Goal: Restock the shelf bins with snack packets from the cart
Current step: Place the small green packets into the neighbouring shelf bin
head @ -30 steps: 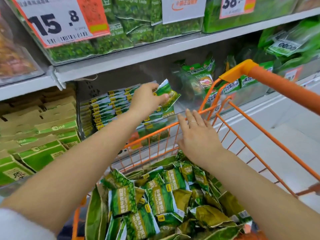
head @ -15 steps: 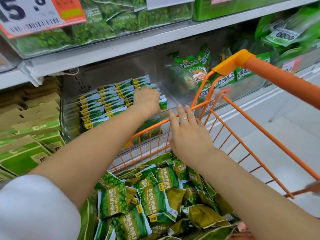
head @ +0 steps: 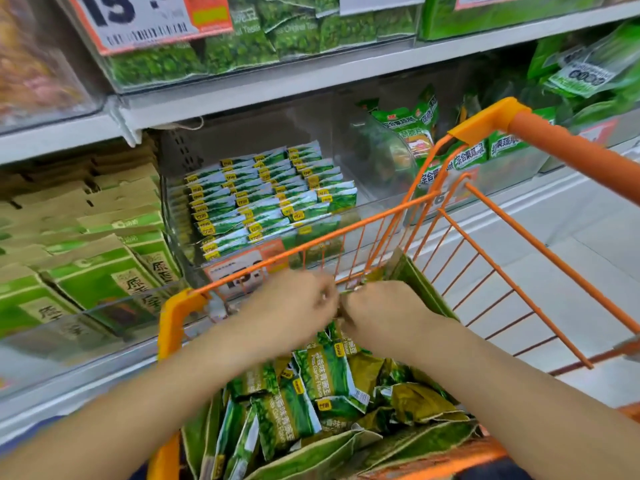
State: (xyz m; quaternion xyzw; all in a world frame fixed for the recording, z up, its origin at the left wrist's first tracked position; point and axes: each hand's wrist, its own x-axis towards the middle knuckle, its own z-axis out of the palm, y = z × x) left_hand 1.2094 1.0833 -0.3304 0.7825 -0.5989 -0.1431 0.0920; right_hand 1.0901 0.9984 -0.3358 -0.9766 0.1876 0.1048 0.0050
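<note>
Cart [head: 491, 268]: orange wire basket, nearest the camera. Its near half holds a loose heap of green snack packets [head: 322, 379], lying flat and overlapping; some show a printed face, others a dull olive back.

Both bare forearms reach in over the heap toward the cart's far edge. Left hand [head: 294, 306] and right hand [head: 384, 313] meet just below the far rim, knuckles almost touching. Both are curled with fingers bent inward around something small and green between them; motion blur is heavy here, so whether either hand truly grips a packet cannot be told.

Beyond the far rim, on the lower shelf: a clear shelf bin [head: 242, 140] holding packets stacked in neat slanted rows [head: 270, 195], filling its left and middle part; the right end is bare. An orange price tag [head: 242, 268] sits on its front edge.

To the bin's left: green and tan cartons [head: 90, 258]. Upper shelf: more green bags behind a large price card [head: 145, 19].
</note>
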